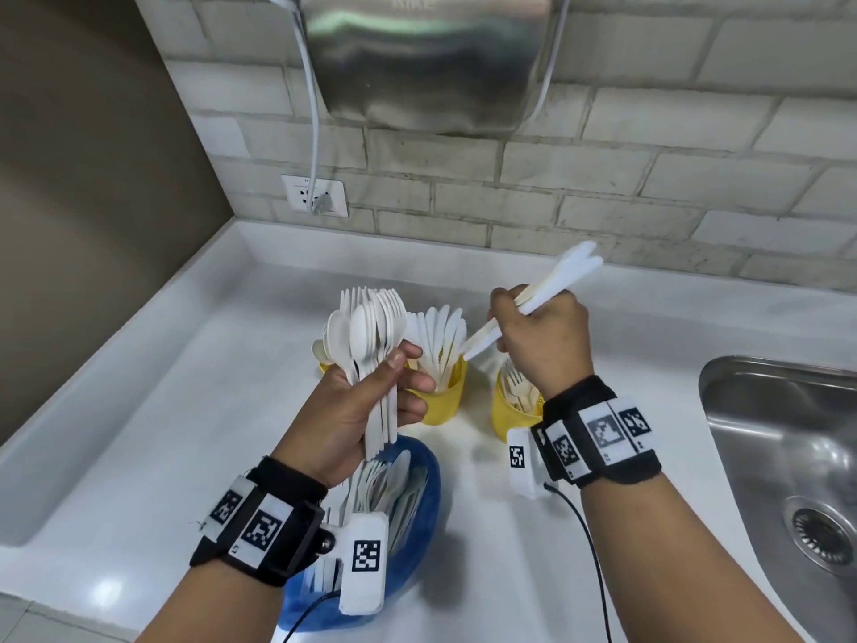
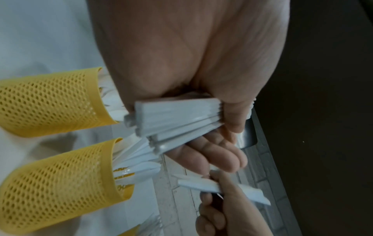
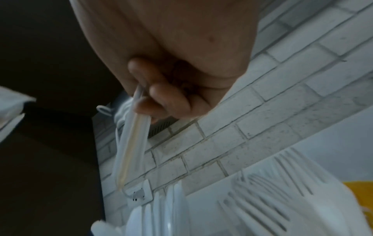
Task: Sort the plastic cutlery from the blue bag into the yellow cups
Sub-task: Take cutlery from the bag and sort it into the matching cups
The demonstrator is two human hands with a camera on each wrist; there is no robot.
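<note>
Nearest to us, our left hand [image 1: 366, 401] is wrapped around a thick bundle of cutlery [image 1: 371, 331], spoons and forks fanned upward, thumb across the front of the handles. From the left wrist view the squared handle ends stick out below the palm, with the fingers [image 2: 212, 156] curled around them. Our right hand [image 1: 545, 338] is raised above the cups and pinches a few white pieces [image 1: 556, 278] in curled fingers, their broad ends pointing up and to the right, their handle ends slanting down toward the middle cup. In the right wrist view these pieces are blurred, so we cannot tell whether they are knives or something else.

Below our left wrist lies the blue bag [image 1: 417, 526] on the white counter [image 1: 162, 433], with more cutlery inside it. Beyond our hands stand the yellow cups: the middle cup [image 1: 445, 401] filled with knives, the right cup [image 1: 508, 410] holding forks, and a left cup [image 1: 324, 366] mostly hidden behind the bundle. To the right sits a steel sink [image 1: 788, 457]. Behind the counter runs a grey brick wall [image 1: 603, 169] with a socket [image 1: 315, 194] and a steel dryer [image 1: 426, 58] above.
</note>
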